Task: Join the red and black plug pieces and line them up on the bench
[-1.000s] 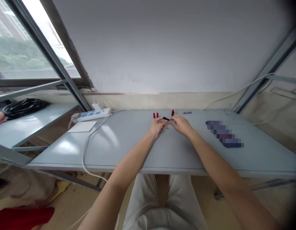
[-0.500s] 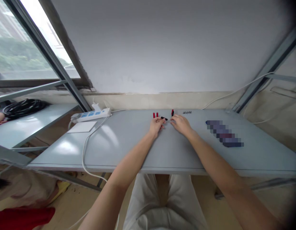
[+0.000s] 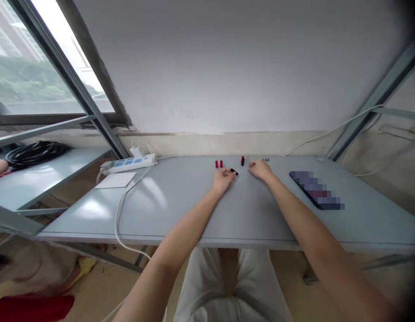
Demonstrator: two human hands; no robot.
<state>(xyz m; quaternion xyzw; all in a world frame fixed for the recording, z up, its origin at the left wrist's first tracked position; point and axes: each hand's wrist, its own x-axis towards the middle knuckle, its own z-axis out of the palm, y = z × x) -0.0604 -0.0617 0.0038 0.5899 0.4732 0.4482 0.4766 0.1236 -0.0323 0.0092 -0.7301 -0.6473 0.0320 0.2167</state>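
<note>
My left hand is closed on a small black cylindrical piece, whose end sticks out past the fingertips. Just beyond that hand, two short red cylinders stand side by side. A red and black piece lies between the hands, farther back. My right hand rests over the desk to its right, fingers curled and pinched together; what they hold, if anything, is too small to make out. Several tiny dark parts lie right behind my right hand, which partly hides them.
A dark phone-like slab, partly pixelated, lies on the grey desk at the right. At the left are a white power strip, a white flat box and a trailing white cable. Coiled black cable sits on the neighbouring desk.
My right hand has moved right, away from my left hand, to the tiny dark parts. The black piece in my left hand has tilted and come slightly nearer.
</note>
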